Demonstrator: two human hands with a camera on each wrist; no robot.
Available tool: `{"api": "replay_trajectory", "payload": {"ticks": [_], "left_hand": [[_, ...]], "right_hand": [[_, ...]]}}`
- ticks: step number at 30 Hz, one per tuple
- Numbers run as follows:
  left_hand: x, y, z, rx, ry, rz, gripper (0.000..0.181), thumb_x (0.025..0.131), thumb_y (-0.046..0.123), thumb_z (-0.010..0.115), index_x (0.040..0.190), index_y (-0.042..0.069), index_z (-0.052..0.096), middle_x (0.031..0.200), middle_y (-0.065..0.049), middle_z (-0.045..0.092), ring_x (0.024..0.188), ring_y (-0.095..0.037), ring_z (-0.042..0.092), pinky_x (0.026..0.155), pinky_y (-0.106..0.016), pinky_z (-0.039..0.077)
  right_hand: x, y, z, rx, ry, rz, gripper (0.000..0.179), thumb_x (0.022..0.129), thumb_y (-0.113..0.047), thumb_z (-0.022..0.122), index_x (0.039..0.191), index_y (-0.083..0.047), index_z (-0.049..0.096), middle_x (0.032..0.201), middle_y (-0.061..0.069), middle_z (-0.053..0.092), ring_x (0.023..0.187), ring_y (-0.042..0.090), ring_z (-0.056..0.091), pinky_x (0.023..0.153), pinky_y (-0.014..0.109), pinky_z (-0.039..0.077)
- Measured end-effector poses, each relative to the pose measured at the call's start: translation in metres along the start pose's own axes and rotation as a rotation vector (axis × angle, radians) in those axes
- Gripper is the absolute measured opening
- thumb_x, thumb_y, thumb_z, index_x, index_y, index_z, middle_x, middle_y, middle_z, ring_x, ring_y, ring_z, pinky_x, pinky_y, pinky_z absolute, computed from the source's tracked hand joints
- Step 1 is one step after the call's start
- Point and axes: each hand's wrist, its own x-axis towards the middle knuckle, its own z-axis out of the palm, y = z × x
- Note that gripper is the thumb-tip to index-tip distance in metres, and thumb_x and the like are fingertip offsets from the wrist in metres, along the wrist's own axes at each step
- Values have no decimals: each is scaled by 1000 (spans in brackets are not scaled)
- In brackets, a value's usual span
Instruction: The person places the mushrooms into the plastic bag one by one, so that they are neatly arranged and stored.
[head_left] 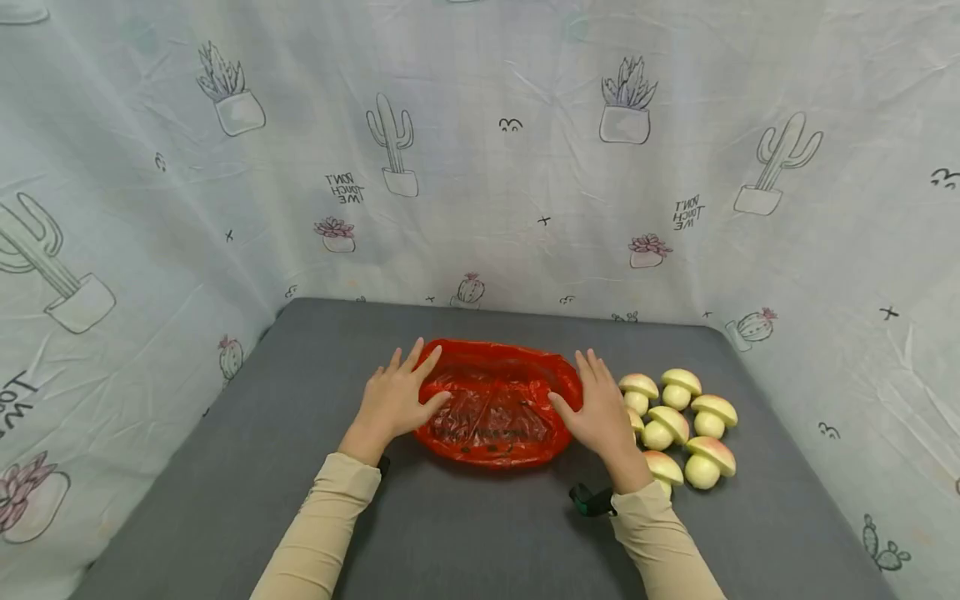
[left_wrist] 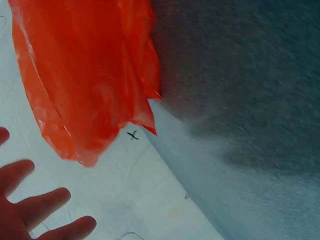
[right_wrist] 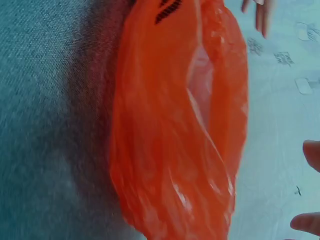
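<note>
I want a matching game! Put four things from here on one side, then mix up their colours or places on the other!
Things:
1. plastic bag
2. mushrooms
3. table
4. cloth wall

Clues:
A. dark grey
B. covered with cactus drawings
C. bright red
D. bunched toward the right in the head view

Pairs: 1-C, 2-D, 3-A, 4-B

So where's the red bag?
In the head view, the red bag is on the table, between the left fingers and right fingers, left of the toy mushrooms.
</note>
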Motion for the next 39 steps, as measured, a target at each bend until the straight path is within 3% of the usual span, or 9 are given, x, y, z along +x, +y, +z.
{"api": "replay_trajectory", "payload": {"ticks": [9,18,27,33,37,39], "left_hand": [[-7,-12,2,-61,-13,49,68,88,55,54,148,28,36,154,-4,31,134,-42,35,98,-63,35],[-9,-16,8,-184,7,99,57,89,39,60,142,22,46,149,-7,40,131,-40,41,83,-58,48],[-13,-22,14,-283,22,48,54,89,31,62,140,20,49,149,-7,40,130,-41,41,92,-61,41],[-13,-28,20,-348,20,28,54,90,29,63,141,19,49,149,-6,40,130,-42,41,95,-61,39],[-13,-30,22,-367,31,44,52,89,27,63,139,18,51,146,-7,44,125,-42,47,94,-58,42],[-12,-30,23,-378,28,52,51,89,26,63,138,18,52,145,-7,45,111,-39,58,87,-52,47]], "right_hand": [[-17,23,-24,183,86,14,82,88,-42,62,150,-2,25,155,22,21,140,45,19,108,62,20],[-48,54,-49,338,152,75,80,88,-31,65,153,-11,21,155,21,22,137,46,23,102,65,23],[-87,85,-68,358,207,203,82,87,-25,67,153,-17,20,153,24,24,135,52,23,97,70,23],[-108,106,-71,349,217,251,82,87,-24,66,153,-12,19,154,25,22,131,55,25,99,67,24],[-118,120,-70,328,219,275,81,88,-24,65,153,-8,18,153,26,21,130,55,26,104,61,23],[-121,128,-69,319,195,308,82,88,-26,65,153,-8,17,153,27,19,130,55,26,103,61,24]]}}
